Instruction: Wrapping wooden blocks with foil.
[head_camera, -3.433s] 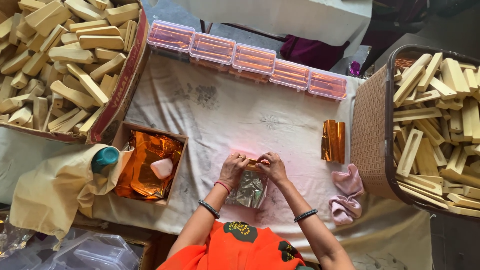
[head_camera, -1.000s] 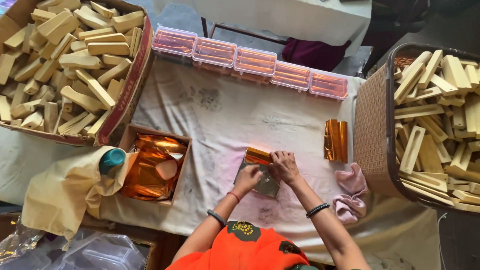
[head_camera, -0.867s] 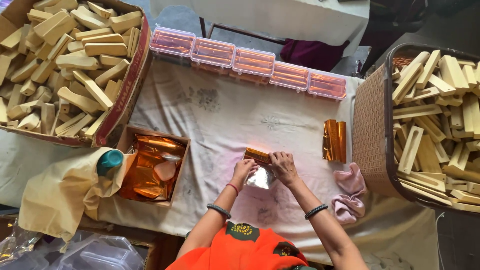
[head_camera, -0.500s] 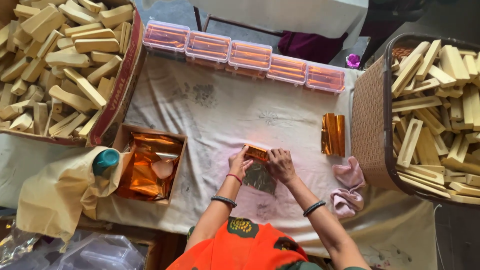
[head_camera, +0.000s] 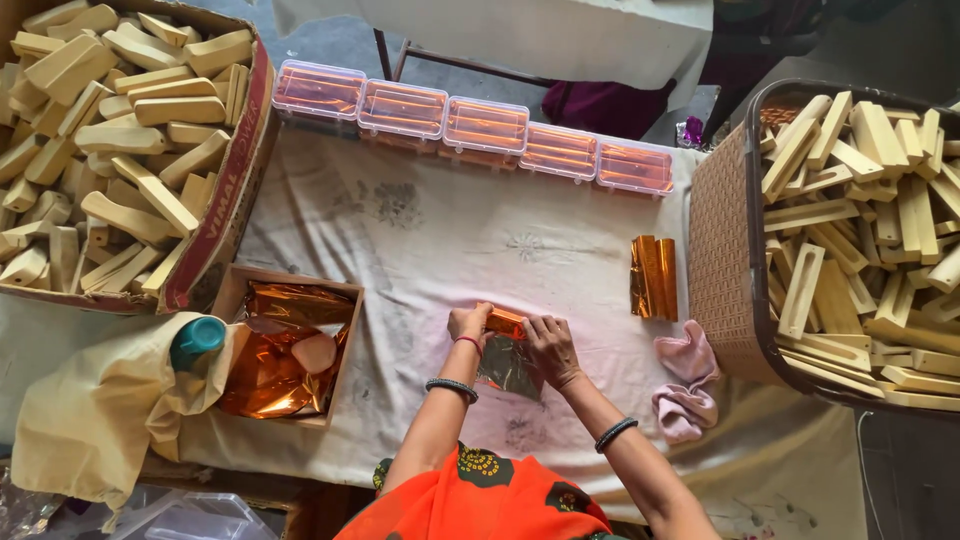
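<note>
From the head camera, the left hand (head_camera: 468, 325) and right hand (head_camera: 548, 345) pinch a foil-wrapped block (head_camera: 505, 321) between them on the white cloth (head_camera: 450, 230), each clenched on one end. A loose foil sheet (head_camera: 508, 366) lies just below the grip. Two wrapped blocks (head_camera: 653, 277) rest to the right, near the basket (head_camera: 722, 260).

Five clear plastic lidded boxes (head_camera: 488, 125) sitting in a row along the far edge, orange contents showing through. Big cardboard carton (head_camera: 232, 185) sitting far left, red printed band running along its side wall. Small open brown cardboard box (head_camera: 240, 290) lying just beside it, nearer the person, holding crumpled copper foil. Brown woven basket (head_camera: 722, 265) standing right.
</note>
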